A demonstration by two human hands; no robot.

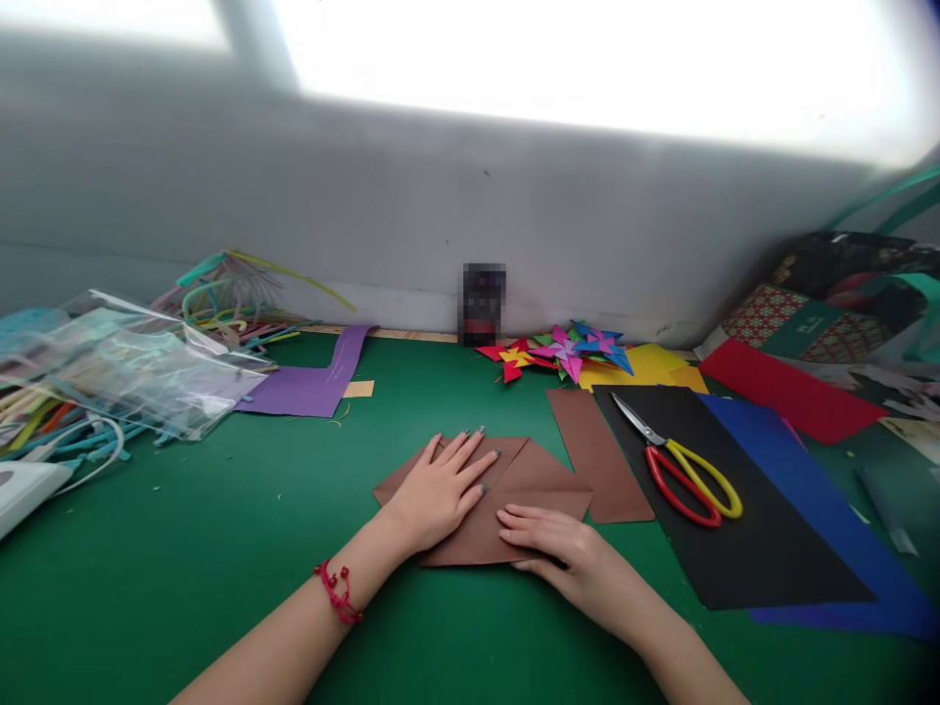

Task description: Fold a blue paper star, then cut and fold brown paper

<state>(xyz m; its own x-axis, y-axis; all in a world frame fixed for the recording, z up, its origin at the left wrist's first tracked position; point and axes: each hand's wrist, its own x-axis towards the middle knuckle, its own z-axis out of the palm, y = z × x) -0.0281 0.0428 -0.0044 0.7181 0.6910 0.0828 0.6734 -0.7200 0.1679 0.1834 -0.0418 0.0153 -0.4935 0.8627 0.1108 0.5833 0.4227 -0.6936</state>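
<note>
A folded sheet of brown paper [477, 534] lies on the green tabletop in front of me, with slanted creases and pointed left and right corners. My left hand [441, 490] rests flat on its left half, fingers spread and pointing away from me. A red beaded bracelet [339, 591] circles that wrist. On the paper's near right part, my right hand [550, 543] lays its outstretched fingers. Its thumb is apart from them, at the near edge. Whatever lies under both palms is hidden.
Scissors [680, 460] with red and yellow handles lie on black paper [764, 529], beside a brown strip [598, 450]. Blue [815, 509] and red paper [785, 387] are farther right. Folded paper stars [565, 351] sit behind. Purple paper [294, 390] and a clear plastic bag [183, 362] are left.
</note>
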